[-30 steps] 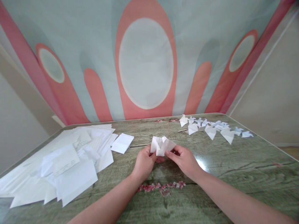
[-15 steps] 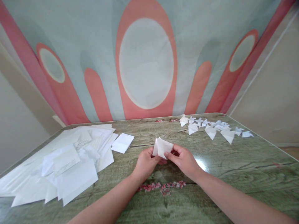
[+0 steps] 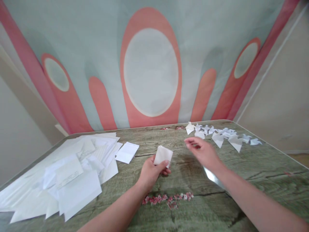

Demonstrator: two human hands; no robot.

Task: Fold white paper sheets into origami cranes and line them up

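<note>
Between the thumb and fingers of my left hand [image 3: 152,170] is a small folded paper [image 3: 163,156], off-white and roughly square, held above the middle of the table. My right hand [image 3: 202,152] is raised to the right of it, apart from the paper. Its fingers are loosely bent with a gap at the thumb, and I see nothing in them. Just beyond the right hand lie several folded paper figures [image 3: 217,139], white and pointed. One of them is partly hidden behind my fingers.
A large spread of white paper sheets [image 3: 79,190] covers the left of the wood-patterned table [image 3: 154,214]. Beside it lies a small stack of square papers [image 3: 127,152]. A patterned backdrop [image 3: 151,71] rises behind the far table edge.
My right hand has let go of the folded paper and moved right and away toward the paper figures. The left hand keeps the paper, which now looks flatter.
</note>
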